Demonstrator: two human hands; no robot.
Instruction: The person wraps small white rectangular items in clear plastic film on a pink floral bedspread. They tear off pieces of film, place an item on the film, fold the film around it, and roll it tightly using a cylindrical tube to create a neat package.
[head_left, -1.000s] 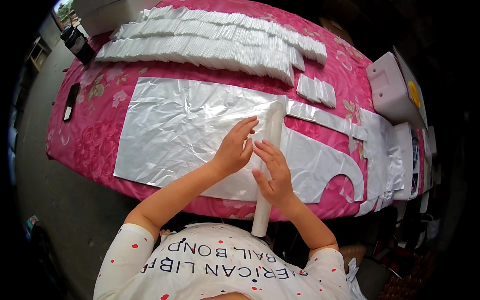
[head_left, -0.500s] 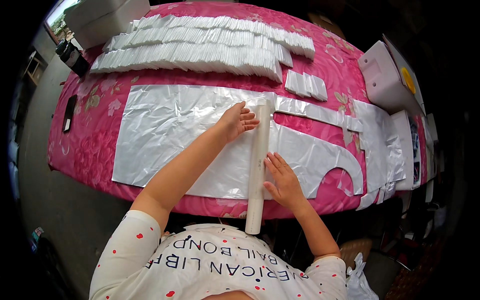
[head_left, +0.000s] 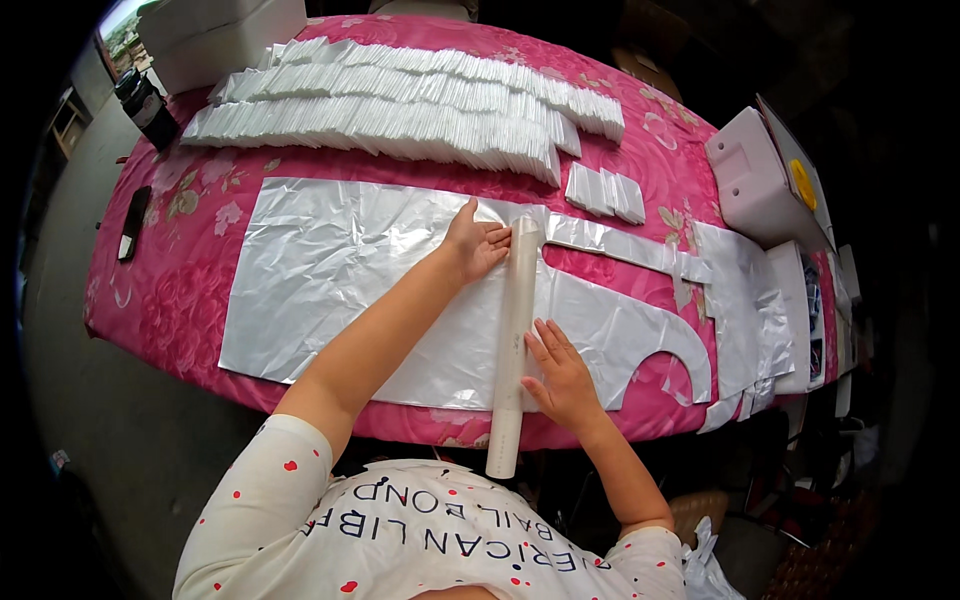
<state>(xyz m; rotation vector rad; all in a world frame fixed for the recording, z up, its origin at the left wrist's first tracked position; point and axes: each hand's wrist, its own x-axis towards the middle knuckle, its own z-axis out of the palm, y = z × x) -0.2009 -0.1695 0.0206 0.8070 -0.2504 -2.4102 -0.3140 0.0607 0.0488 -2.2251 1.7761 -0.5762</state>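
A pale, straight tube (head_left: 510, 365) lies across a flat sheet of shiny white plastic film (head_left: 320, 270), its near end sticking out past the table edge. At the right, the film narrows into a long strip (head_left: 610, 242) and a curved piece (head_left: 640, 335), with a cut-out between them. My left hand (head_left: 478, 245) is open by the tube's far part, on its left side, fingertips at the tube. Lower down on the right side, my right hand (head_left: 563, 375) lies open with fingers stretched and fingertips close against the tube. Neither hand is wrapped around it.
Rows of folded white plastic packets (head_left: 380, 120) line the far side of the pink flowered tablecloth (head_left: 170, 310), with a smaller group (head_left: 605, 193) nearby. More film (head_left: 745, 300) lies at the right beside a white foam box (head_left: 755, 175). A phone (head_left: 135, 222) and dark bottle (head_left: 146, 110) are left.
The view has shifted slightly. My left hand's fingers have drawn closer together beside the tube. The tube and my right hand stay in nearly the same place on the film.
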